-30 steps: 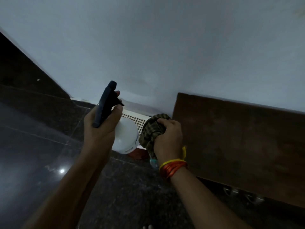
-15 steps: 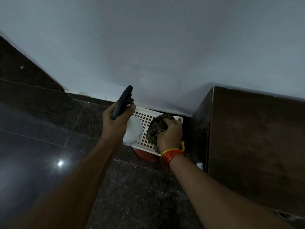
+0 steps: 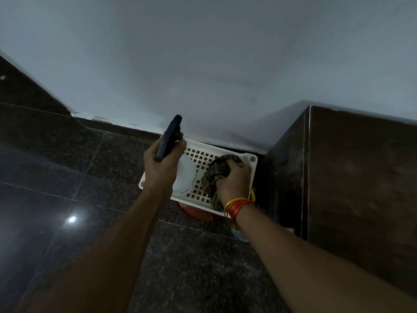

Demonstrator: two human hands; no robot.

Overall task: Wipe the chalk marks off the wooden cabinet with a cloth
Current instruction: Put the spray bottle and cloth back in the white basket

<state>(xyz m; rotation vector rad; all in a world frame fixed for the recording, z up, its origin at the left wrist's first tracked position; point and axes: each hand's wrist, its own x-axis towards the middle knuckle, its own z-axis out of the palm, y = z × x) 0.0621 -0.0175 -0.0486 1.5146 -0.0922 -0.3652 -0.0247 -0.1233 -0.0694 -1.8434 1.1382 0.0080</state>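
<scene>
My left hand (image 3: pixel 161 166) grips a white spray bottle (image 3: pixel 185 175) by its dark blue trigger head (image 3: pixel 169 138), low over a white perforated plastic tray (image 3: pixel 198 159). My right hand (image 3: pixel 234 179) is closed around a bunched checked cloth (image 3: pixel 214 175), which rests on the right end of that tray. The dark wooden cabinet (image 3: pixel 361 181) stands to the right of both hands, its top and left side showing. No chalk marks are distinguishable on it in this dim light.
The tray sits on an orange object (image 3: pixel 196 213) against the pale wall (image 3: pixel 203 64), wedged beside the cabinet. Dark polished floor tiles (image 3: pixel 67 188) spread to the left and toward me. Something small and bluish lies on the floor (image 3: pixel 237 233) under my right wrist.
Both hands have dropped from in front of the cabinet down to the tray, and the view has tilted so that the cabinet's top and the tray show fully.
</scene>
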